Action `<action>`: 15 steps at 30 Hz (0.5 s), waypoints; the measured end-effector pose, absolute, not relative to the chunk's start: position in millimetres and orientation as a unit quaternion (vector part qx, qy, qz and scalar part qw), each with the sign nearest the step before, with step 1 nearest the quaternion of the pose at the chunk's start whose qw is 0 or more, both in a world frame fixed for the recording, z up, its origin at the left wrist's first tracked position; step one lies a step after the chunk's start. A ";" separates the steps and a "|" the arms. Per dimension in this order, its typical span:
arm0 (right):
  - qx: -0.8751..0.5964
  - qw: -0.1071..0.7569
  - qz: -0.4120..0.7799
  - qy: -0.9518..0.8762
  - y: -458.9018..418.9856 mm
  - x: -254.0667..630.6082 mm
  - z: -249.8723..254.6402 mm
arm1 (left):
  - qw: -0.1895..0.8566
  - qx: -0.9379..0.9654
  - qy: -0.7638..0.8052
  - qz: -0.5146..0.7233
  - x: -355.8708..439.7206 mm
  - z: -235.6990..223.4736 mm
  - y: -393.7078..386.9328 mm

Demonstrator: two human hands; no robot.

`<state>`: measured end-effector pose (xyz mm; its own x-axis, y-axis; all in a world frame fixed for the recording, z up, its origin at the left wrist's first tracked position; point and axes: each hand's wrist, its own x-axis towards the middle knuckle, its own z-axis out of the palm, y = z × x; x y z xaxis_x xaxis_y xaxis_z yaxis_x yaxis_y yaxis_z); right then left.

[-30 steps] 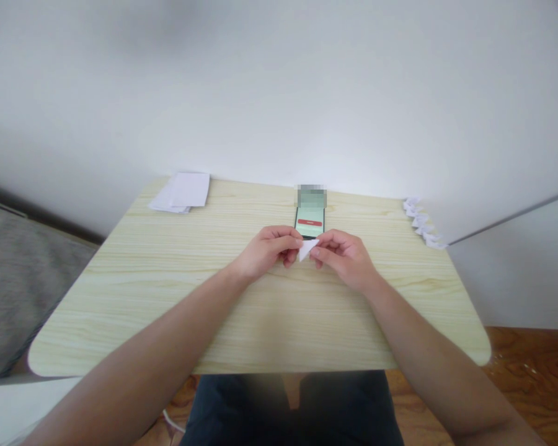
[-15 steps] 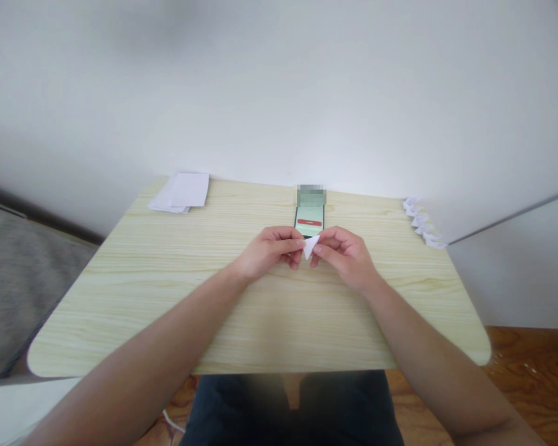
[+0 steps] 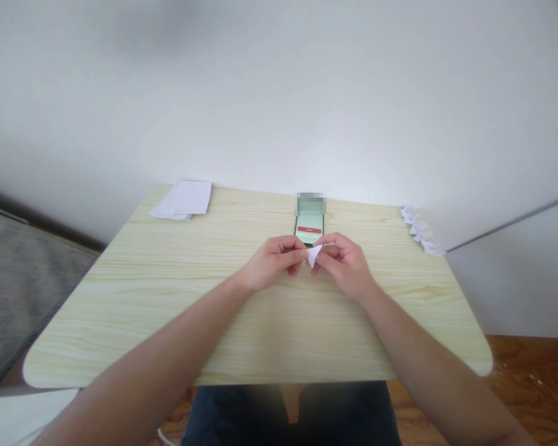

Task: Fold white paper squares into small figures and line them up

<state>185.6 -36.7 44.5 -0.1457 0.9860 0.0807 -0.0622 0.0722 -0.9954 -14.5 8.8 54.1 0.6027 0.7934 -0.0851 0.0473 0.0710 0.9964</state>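
A small piece of folded white paper point(image 3: 314, 255), triangular with a point facing down, is pinched between both hands over the middle of the table. My left hand point(image 3: 279, 260) grips its left corner between thumb and fingers. On the other side, my right hand point(image 3: 344, 263) has the right edge between thumb and fingertips. Just beyond the fingers lies a phone point(image 3: 309, 230) with a pale green screen and a red bar; the fingertips come close to its near end.
A loose stack of white paper sheets point(image 3: 190, 198) lies at the table's back left. Several folded white paper pieces point(image 3: 421, 232) line the back right edge. The pale wooden table point(image 3: 167, 279) meets a white wall point(image 3: 279, 93) behind.
The whole view has shifted slightly, so the table sits a little lower. Both hands keep hold of the folded paper, whose angle has changed a little.
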 end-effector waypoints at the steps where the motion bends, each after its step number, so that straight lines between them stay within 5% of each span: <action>1: -0.428 0.494 0.530 -0.540 -36.4 185.9 44.3 | 0.645 0.620 0.341 0.290 -14.3 53.1 8.7; 15: -0.430 0.536 0.490 -0.537 -36.0 183.6 46.7 | 0.636 0.638 0.337 0.276 -15.7 50.5 7.4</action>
<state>183.6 -36.0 46.7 -0.0558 0.9866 0.1531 -0.0631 0.1496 -0.9867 -15.7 7.4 50.5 0.6211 0.7799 -0.0765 0.0791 0.0347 0.9963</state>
